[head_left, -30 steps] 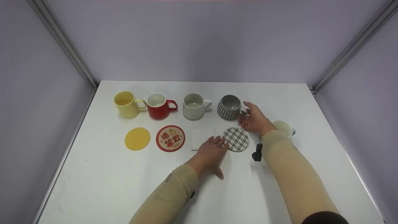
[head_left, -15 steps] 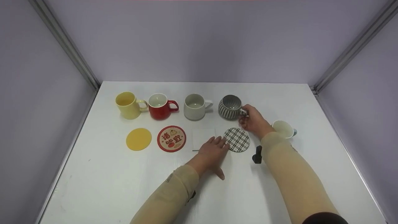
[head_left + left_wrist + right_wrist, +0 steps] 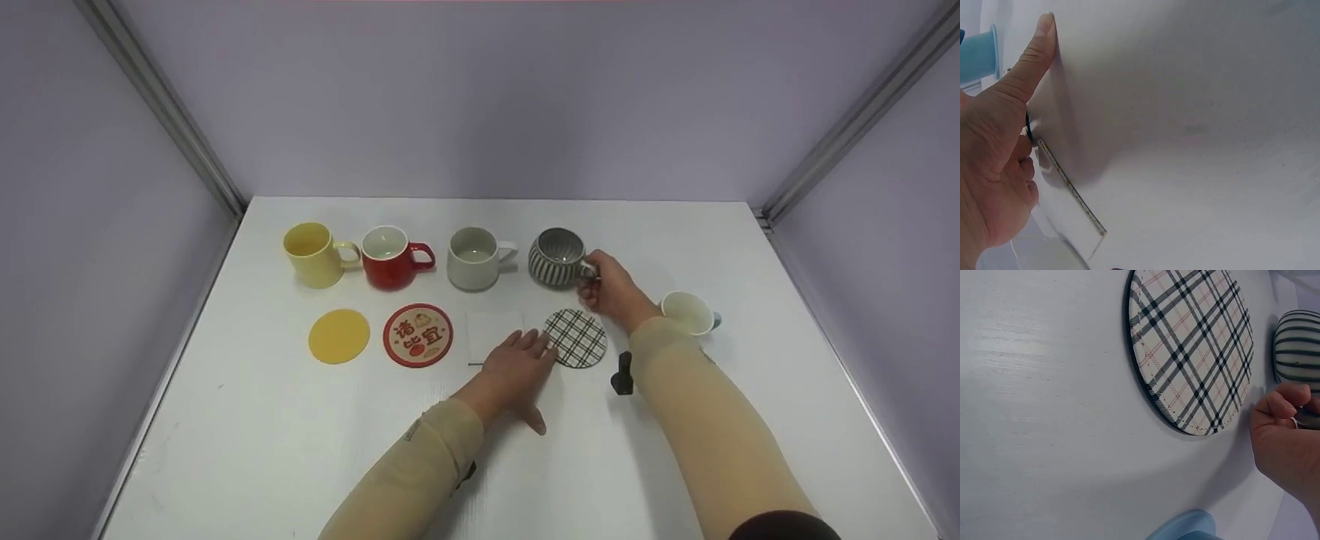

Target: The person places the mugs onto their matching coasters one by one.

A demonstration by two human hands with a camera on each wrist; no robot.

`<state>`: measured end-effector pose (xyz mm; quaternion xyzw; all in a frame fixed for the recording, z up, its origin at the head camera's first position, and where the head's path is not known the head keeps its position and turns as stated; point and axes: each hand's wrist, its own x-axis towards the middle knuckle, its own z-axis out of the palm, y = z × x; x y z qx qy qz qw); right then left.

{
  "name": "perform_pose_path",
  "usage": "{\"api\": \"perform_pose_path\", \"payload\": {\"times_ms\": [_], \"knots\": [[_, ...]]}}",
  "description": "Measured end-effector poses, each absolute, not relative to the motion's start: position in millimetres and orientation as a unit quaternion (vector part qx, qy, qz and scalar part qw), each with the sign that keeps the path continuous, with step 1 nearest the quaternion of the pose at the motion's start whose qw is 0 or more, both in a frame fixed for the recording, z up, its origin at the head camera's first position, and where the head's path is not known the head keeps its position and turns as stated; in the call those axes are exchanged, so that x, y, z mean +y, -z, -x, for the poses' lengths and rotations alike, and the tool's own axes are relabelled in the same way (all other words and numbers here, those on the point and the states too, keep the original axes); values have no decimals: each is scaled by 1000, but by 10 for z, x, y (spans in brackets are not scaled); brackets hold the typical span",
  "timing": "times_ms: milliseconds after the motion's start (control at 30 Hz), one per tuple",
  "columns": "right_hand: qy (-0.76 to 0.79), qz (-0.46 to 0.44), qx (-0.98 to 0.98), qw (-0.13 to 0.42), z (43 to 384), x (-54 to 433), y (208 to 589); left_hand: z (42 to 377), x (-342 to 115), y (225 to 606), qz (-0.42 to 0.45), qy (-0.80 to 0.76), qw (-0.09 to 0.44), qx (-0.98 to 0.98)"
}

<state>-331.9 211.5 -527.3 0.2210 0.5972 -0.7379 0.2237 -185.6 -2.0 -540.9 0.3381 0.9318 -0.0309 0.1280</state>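
My right hand [image 3: 613, 291] pinches the handle of a grey mug with dark and white stripes [image 3: 552, 268], which stands upright in the back row. In the right wrist view the fingertips curl at that handle, and the mug is cut off by the frame edge. A round plaid coaster [image 3: 579, 346] lies in front of the mug. My left hand [image 3: 517, 375] is spread flat, palm down, between the plaid coaster and a square white coaster [image 3: 484, 331]. Its fingertips overlap the plaid coaster's left edge; the left wrist view shows the thumb extended.
Left along the back row stand a pale grey mug [image 3: 471, 266], a red mug [image 3: 388, 268] and a yellow mug [image 3: 316, 264]. A red-rimmed coaster [image 3: 418, 356] and a yellow coaster [image 3: 339, 337] lie before them. Behind the right sleeve is a white cup [image 3: 686, 309] with a blue handle.
My right hand has closed its fingers and thumb on the striped mug's handle, having been loosely open beside it. The left hand stays in place. The whole view shifts slightly.
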Motion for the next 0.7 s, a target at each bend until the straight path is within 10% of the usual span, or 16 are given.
{"api": "perform_pose_path", "payload": {"times_ms": [700], "knots": [[720, -220, 623, 212, 3326, 2112, 5239, 1859, -47, 5420, -343, 14, 129, 930]]}}
